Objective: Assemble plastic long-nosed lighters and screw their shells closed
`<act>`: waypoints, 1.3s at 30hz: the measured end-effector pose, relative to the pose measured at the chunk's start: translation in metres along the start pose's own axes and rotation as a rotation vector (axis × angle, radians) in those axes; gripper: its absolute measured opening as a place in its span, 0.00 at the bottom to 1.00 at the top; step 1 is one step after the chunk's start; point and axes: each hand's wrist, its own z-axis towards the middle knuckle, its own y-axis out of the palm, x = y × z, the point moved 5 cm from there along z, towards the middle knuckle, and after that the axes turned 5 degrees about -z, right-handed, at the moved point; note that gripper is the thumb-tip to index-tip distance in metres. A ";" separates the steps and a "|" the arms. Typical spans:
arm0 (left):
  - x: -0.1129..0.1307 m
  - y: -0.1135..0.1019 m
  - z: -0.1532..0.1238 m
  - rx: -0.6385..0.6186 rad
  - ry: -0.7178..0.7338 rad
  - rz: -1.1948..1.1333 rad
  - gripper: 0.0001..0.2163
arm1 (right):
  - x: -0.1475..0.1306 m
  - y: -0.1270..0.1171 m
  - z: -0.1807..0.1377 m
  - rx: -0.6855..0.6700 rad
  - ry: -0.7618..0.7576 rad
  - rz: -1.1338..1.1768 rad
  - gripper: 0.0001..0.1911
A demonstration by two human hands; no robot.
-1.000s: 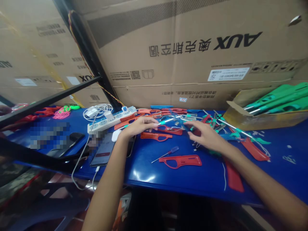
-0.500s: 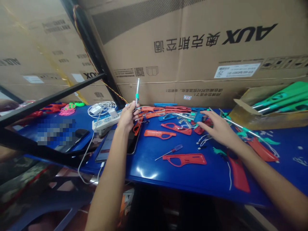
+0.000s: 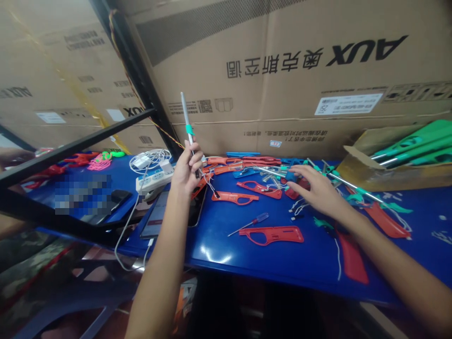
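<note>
My left hand [image 3: 189,167] is closed around the lower end of a metal lighter tube [image 3: 186,113] with a green collar, held upright above the table. Thin white wires [image 3: 209,181] with a small black connector dangle from under its fingers. At the heap of parts, my right hand [image 3: 316,190] has its thumb and fingers around a blue plastic piece [image 3: 291,176], whose exact kind is partly hidden. Red lighter shell halves [image 3: 271,234] lie in front, near a screwdriver [image 3: 249,224] with a purple handle. Another red shell [image 3: 353,259] lies under my right forearm.
A cardboard box [image 3: 395,176] of green lighters stands at the right. At left are a power strip [image 3: 153,181], a tablet [image 3: 155,214] with cables, and a black metal frame [image 3: 141,70]. Large cartons [image 3: 275,94] rise behind the blue table [image 3: 226,254].
My left hand has raised and turned the lighter tube, which now leans left with its wires hanging in view. My right hand has shifted slightly, its fingers closer about the blue piece.
</note>
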 end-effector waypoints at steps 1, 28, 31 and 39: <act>0.000 0.003 -0.001 -0.013 0.010 -0.023 0.19 | -0.003 0.000 0.000 -0.005 -0.004 0.018 0.19; -0.115 0.061 -0.050 -0.269 -0.306 -0.128 0.05 | -0.069 0.030 -0.012 -0.406 0.238 0.970 0.23; -0.118 0.061 -0.052 -0.309 -0.294 -0.074 0.04 | -0.069 0.027 -0.011 -0.403 0.262 0.957 0.17; -0.107 0.066 -0.056 -0.459 -0.259 0.072 0.06 | -0.059 0.017 -0.007 -0.294 0.258 0.963 0.13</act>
